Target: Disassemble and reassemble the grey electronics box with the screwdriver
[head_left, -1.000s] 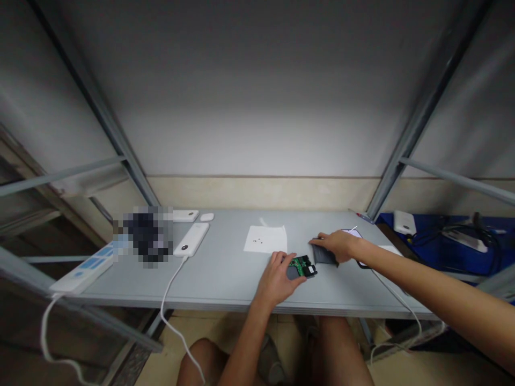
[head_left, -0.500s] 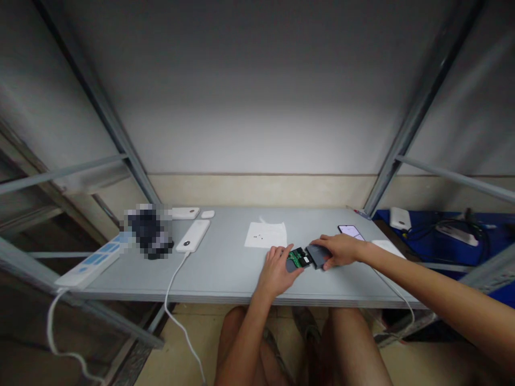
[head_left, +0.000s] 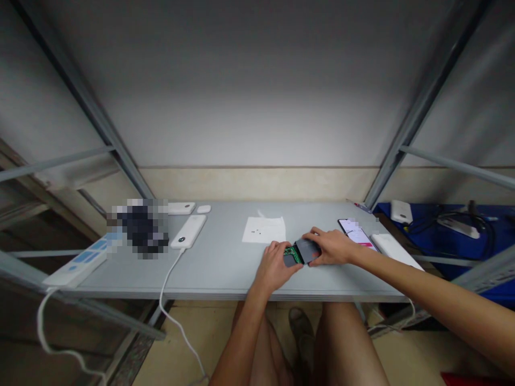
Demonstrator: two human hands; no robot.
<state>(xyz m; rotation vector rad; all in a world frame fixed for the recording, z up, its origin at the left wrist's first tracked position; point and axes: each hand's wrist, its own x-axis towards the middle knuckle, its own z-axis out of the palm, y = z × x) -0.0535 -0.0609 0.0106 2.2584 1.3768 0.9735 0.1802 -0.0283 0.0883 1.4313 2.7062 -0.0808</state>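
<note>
Seen from the person's own head, looking down at a grey metal table (head_left: 225, 281), two bare forearms reach in from the bottom and right. At the front edge, just right of centre, the left hand (head_left: 276, 265) and the right hand (head_left: 332, 247) meet over a small assembly lying nearly flat. The left hand's grip is narrow, its fingers closed over the end of a green circuit board (head_left: 292, 255). The right hand's grip is also narrow, wrapped over a dark grey casing (head_left: 308, 250) (probably a drive enclosure, though the hands hide much of it). Board and casing touch, end to end and in line. Steady, level pressure from both hands suits this alignment, with neither piece tilted.

Nothing lies between the hands. Behind them sits a sheet of white paper (head_left: 263, 230) holding small dark specks (head_left: 255, 231) (possibly screws, too small to tell). Near the right wrist lie a lit smartphone (head_left: 357, 235) and a flat white power bank (head_left: 394, 251), the likeliest things for that forearm to brush. Further left are a long white power bank (head_left: 188, 231), a blurred object (head_left: 140, 228) and a power strip (head_left: 76, 262).
</note>
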